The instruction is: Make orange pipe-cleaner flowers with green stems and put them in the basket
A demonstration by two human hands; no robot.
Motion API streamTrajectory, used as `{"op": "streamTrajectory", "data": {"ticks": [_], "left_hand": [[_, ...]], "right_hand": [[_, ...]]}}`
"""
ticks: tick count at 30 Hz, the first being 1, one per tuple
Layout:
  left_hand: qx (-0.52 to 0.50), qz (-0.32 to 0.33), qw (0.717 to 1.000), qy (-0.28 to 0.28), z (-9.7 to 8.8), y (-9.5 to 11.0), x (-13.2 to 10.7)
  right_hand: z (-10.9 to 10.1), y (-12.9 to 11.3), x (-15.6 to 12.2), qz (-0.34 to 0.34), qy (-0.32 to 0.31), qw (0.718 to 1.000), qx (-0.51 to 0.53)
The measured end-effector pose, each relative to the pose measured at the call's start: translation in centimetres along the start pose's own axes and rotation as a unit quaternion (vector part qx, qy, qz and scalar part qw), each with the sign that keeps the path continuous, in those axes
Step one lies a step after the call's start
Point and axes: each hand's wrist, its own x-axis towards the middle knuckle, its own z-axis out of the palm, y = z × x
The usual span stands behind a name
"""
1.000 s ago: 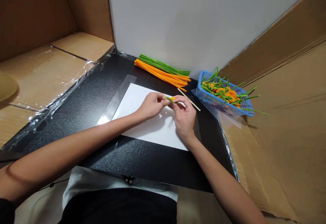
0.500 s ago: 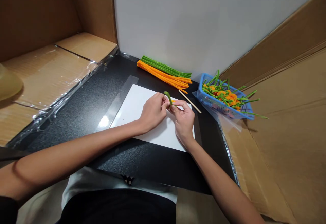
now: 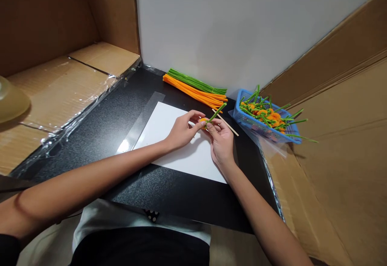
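Observation:
My left hand point(image 3: 180, 131) and my right hand point(image 3: 221, 141) meet over a white sheet of paper point(image 3: 169, 143) on a black table point(image 3: 121, 113). Both pinch a small orange pipe-cleaner piece point(image 3: 203, 120) with a green pipe-cleaner stem point(image 3: 217, 112) that sticks up and to the right from between the fingertips. A thin wooden stick point(image 3: 227, 125) lies just beyond my right hand.
A bundle of green pipe cleaners point(image 3: 196, 82) and orange pipe cleaners point(image 3: 193, 91) lies by the white wall. A blue basket point(image 3: 286, 136) at the right holds several finished orange-and-green pieces. Cardboard panels point(image 3: 338, 145) flank the table; a clear ruler point(image 3: 142, 121) lies left of the paper.
The green stem swung from pointing up and left to pointing up and right. Both hands stayed together over the paper, shifting slightly right.

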Motion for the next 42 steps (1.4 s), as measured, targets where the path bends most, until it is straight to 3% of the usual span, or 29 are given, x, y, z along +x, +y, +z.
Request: {"op": "streamTrajectory", "data": {"ticks": [13, 19, 23, 26, 31, 36, 39, 42], "left_hand": [[-0.013, 0.079, 0.996, -0.033, -0.3, -0.1, -0.1], [-0.005, 0.061, 0.998, 0.006, -0.5, 0.8, 0.0], [-0.016, 0.050, 0.999, -0.003, -0.5, 1.0, 0.1], [-0.022, 0.050, 0.999, 0.000, -0.4, 0.9, 0.1], [-0.063, 0.018, 0.998, -0.002, -0.4, 0.6, 0.2], [-0.090, 0.012, 0.996, 0.012, -0.5, 0.4, 0.3], [-0.062, 0.031, 0.997, 0.013, -0.5, 0.5, 0.2], [-0.005, 0.056, 0.998, 0.022, -0.5, 0.6, 0.0]], "right_hand": [[-0.1, -0.1, 0.0, -0.013, 0.035, 0.998, -0.055], [-0.6, -1.4, 0.1, -0.151, 0.013, 0.956, -0.251], [-0.8, -2.0, 0.1, -0.202, 0.000, 0.933, -0.297], [-1.0, -1.9, 0.2, -0.195, -0.006, 0.938, -0.287], [-0.9, -1.4, 0.3, -0.129, -0.001, 0.965, -0.228], [-0.8, -1.5, 0.4, -0.117, 0.000, 0.967, -0.227], [-1.0, -1.8, 0.2, -0.171, 0.000, 0.938, -0.302], [-1.0, -2.4, -0.1, -0.282, -0.020, 0.870, -0.404]]}}
